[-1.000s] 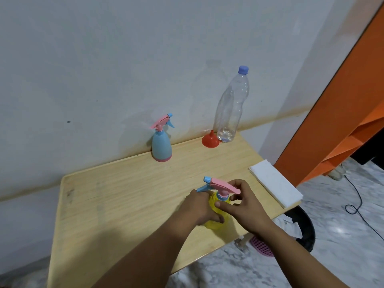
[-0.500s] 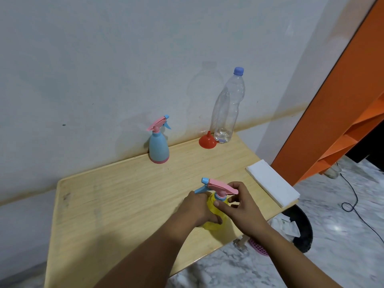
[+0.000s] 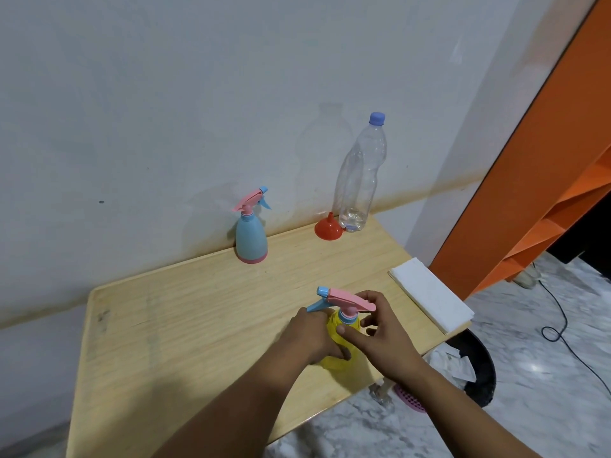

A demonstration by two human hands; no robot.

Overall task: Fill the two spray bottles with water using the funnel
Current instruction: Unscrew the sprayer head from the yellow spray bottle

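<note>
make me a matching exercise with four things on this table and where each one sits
Things:
1. yellow spray bottle
2. blue spray bottle
3. red funnel
4. white folded cloth

Places:
A. upside down beside the clear water bottle
B. at the table's right edge
C. between both hands, near the front edge
D. alone by the wall, left of the funnel

Pairs: 1-C, 2-D, 3-A, 4-B

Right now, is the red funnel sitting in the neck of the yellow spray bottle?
No, the red funnel lies upside down on the table by the wall, next to the clear water bottle, far from the yellow spray bottle.
</note>
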